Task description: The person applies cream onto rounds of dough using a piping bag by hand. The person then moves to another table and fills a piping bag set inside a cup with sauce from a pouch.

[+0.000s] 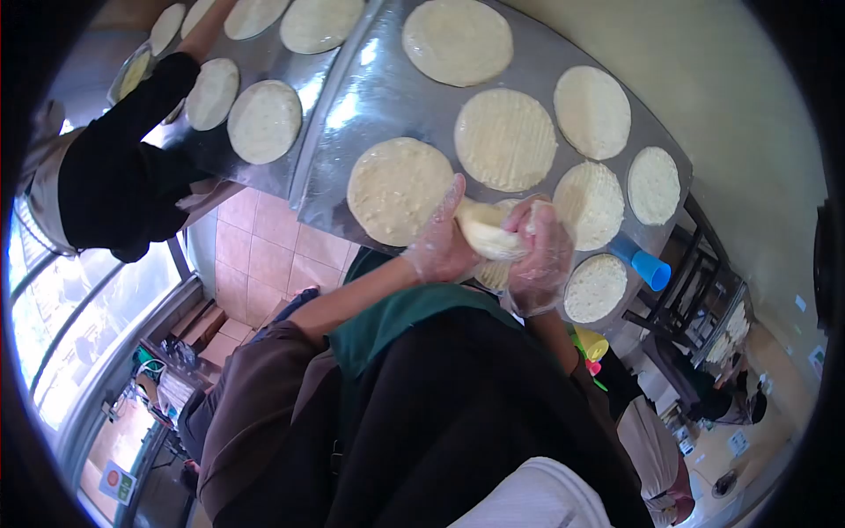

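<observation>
Pale, soft dough fills your grip: the dough lump [490,234] is thick, smooth and folded into a curve, held between your two hands in front of your body. Your left hand [442,236], in a thin clear glove, is closed on the lump's left side with the thumb raised; your right hand [540,255], gloved likewise, is clamped on its right side. Whether the lump touches the partly hidden round below it, you cannot tell from this view.

Left of the lump sits a bumpy dough round [400,192]; just beyond the lump, a round with grooves [506,139]; to its right, another ridged round [589,206]. They lie on a shiny steel table [327,132], with a blue cup [652,270] to the lump's right.

Left of the lump you have pinkish floor tiles [260,238], and farther left a co-worker's black sleeve [132,106]. A plain wall [739,150] stands right of the lump. Bare steel opens left of and beyond the lump, by the table's seam; to its right, the rounds leave only narrow gaps.
</observation>
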Motion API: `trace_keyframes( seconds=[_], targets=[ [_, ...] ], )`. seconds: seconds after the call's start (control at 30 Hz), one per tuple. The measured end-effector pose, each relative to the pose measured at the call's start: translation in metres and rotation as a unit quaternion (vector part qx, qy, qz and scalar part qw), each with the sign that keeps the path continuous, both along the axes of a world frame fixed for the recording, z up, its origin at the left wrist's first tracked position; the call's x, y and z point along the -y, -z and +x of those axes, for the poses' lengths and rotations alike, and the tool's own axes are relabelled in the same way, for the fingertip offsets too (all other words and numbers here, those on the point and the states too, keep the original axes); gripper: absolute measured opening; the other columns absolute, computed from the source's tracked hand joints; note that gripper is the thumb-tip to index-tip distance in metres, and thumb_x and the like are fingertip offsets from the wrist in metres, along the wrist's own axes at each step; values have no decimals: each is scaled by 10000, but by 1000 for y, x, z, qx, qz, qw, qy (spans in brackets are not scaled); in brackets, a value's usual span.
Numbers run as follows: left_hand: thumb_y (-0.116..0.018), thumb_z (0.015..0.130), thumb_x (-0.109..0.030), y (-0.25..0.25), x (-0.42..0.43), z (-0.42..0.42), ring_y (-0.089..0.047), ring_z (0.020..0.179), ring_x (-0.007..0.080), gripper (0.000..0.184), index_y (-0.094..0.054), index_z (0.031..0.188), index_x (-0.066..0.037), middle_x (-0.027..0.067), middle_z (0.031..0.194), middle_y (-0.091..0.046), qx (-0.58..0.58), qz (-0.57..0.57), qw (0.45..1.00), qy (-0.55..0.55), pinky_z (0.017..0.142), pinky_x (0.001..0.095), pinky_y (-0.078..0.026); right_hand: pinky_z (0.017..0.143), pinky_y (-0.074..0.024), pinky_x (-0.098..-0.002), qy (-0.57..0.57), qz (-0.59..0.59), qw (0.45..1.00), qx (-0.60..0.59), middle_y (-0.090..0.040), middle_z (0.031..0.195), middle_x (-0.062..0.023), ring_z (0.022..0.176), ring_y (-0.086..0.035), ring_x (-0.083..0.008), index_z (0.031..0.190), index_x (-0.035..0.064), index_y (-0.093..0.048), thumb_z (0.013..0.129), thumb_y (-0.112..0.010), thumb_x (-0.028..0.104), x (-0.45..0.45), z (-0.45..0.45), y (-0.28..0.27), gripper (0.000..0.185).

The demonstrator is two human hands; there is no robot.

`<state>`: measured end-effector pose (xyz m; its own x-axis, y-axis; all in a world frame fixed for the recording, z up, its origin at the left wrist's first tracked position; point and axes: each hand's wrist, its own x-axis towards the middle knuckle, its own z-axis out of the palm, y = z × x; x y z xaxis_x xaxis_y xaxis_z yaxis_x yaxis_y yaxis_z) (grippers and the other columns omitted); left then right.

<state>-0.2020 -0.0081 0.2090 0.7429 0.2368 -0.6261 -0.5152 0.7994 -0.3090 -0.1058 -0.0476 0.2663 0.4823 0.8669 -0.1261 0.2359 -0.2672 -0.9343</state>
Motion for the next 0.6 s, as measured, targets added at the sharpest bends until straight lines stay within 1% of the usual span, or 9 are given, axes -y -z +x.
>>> trace_keyframes(
  seconds=[0.07, 0.1, 0.13, 0.23, 0.3, 0.37, 0.47, 0.57, 0.6],
  targets=[
    [-467, 863, -337, 33, 11, -14, -556, 876, 246, 337, -480, 1021, -39, 115, 917, -564, -8, 7, 999, -31, 796, 390, -452, 561, -364, -295, -35, 29, 996, -71, -509, 692, -62, 621, -458, -156, 696, 34, -485, 908, -317, 236, 0, -20, 1, 337],
    [-478, 859, -318, 34, 8, -23, -560, 869, 233, 308, -497, 997, -43, 103, 905, -570, -11, 8, 999, -45, 786, 384, -458, 592, -387, -294, -51, 39, 992, -105, -525, 718, -60, 669, -489, -156, 702, 39, -497, 909, -322, 262, 1, -30, 3, 351],
    [-481, 859, -255, 33, 8, -32, -571, 820, 194, 216, -528, 921, -53, 71, 863, -577, -9, -5, 1000, -22, 746, 353, -476, 614, -398, -299, -59, 81, 993, -59, -541, 718, -78, 668, -505, -176, 698, 35, -500, 901, -335, 273, 0, -42, 4, 353],
    [-472, 863, -207, 43, 14, -61, -571, 782, 192, 170, -533, 901, -54, 74, 859, -569, -127, 236, 962, 45, 720, 351, -484, 612, -397, -318, -27, 21, 984, -175, -546, 697, -93, 652, -513, -197, 699, 36, -499, 901, -323, 269, 17, -69, 25, 355],
    [-465, 869, -211, 58, 16, -81, -571, 775, 201, 177, -529, 910, -51, 83, 862, -564, -107, 207, 972, 40, 712, 360, -488, 650, -406, -325, -10, 45, 979, -197, -547, 690, -94, 647, -517, -200, 694, 31, -495, 906, -318, 278, 17, -90, 37, 370],
    [-457, 877, -250, 74, 11, -105, -571, 785, 219, 223, -517, 939, -45, 99, 871, -561, 12, -5, 1000, -4, 714, 379, -490, 688, -414, -331, 16, 79, 973, -215, -548, 683, -95, 643, -520, -202, 689, 27, -492, 911, -312, 286, 12, -113, 50, 385],
    [-447, 884, -291, 84, 7, -127, -572, 809, 259, 282, -483, 995, -35, 129, 895, -556, -33, -43, 999, -2, 729, 413, -492, 744, -427, -341, 49, 125, 966, -219, -550, 671, -97, 636, -526, -207, 681, 21, -486, 918, -303, 298, 2, -141, 69, 408],
    [-450, 881, -326, 89, -12, -129, -570, 844, 297, 331, -453, 1032, -32, 156, 924, -553, -17, -80, 996, -32, 745, 445, -489, 801, -440, -350, 78, 155, 961, -214, -552, 660, -99, 630, -532, -211, 674, 14, -480, 926, -295, 311, -17, -157, 82, 431],
    [-460, 874, -332, 95, -18, -130, -569, 870, 308, 353, -452, 1060, -32, 171, 962, -553, -14, -56, 997, -55, 774, 455, -478, 892, -410, -378, 89, 141, 962, -216, -560, 648, -106, 652, -544, -211, 669, 0, -481, 927, -300, 340, -24, -160, 80, 463]
  ],
)
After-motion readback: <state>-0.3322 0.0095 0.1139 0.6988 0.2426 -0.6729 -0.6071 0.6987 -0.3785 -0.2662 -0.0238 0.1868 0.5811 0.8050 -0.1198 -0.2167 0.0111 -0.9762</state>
